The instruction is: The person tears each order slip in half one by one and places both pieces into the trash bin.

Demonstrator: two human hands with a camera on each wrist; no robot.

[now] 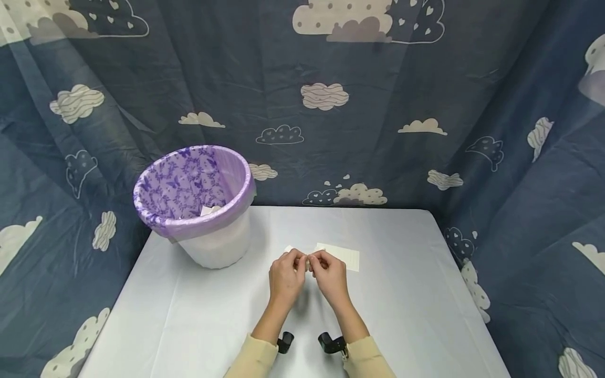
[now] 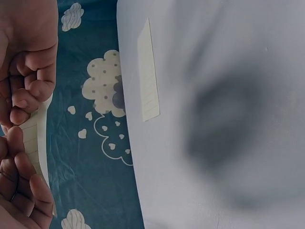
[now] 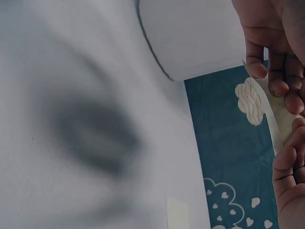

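Both hands hold a piece of cream lined paper (image 2: 31, 143) between them, raised over the table. My left hand (image 1: 286, 275) pinches it from one side, and my right hand (image 1: 332, 275) pinches it close by, with the fingertips of both hands nearly meeting. In the wrist views its long edge bows outward beyond the curled fingers; the fingers cover much of the sheet. Another cream lined sheet (image 1: 348, 257) lies flat on the table just behind the right hand.
A white bin (image 1: 217, 244) with a purple patterned liner (image 1: 189, 178) stands on the table's left side; pale paper scraps (image 1: 208, 210) lie inside. The white-covered table (image 1: 416, 294) meets a dark blue cloud-print curtain (image 1: 236, 68) at the back. Black wrist devices (image 1: 331, 344) sit below the hands.
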